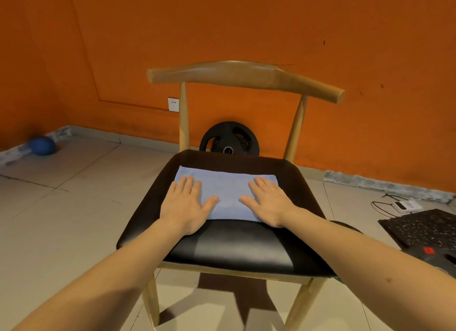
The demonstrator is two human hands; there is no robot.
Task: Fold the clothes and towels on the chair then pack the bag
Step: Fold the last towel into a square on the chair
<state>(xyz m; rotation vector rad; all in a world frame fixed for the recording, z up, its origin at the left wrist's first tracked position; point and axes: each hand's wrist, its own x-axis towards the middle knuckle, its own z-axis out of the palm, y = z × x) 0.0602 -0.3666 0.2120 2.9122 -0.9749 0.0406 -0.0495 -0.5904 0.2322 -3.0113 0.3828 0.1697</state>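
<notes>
A light blue towel (228,190) lies folded flat as a rectangle on the black seat of a wooden chair (237,242). My left hand (187,205) presses flat on the towel's left part, fingers straight and spread. On the towel's right part my right hand (269,201) lies flat in the same way. Both palms overlap the towel's front edge. No other clothes and no bag are in view.
The chair stands before an orange wall. A black weight plate (229,139) leans on the wall behind the seat. A blue ball (42,145) lies on the floor far left. A speckled black mat (424,228) and a small white device (404,205) with cable lie at the right.
</notes>
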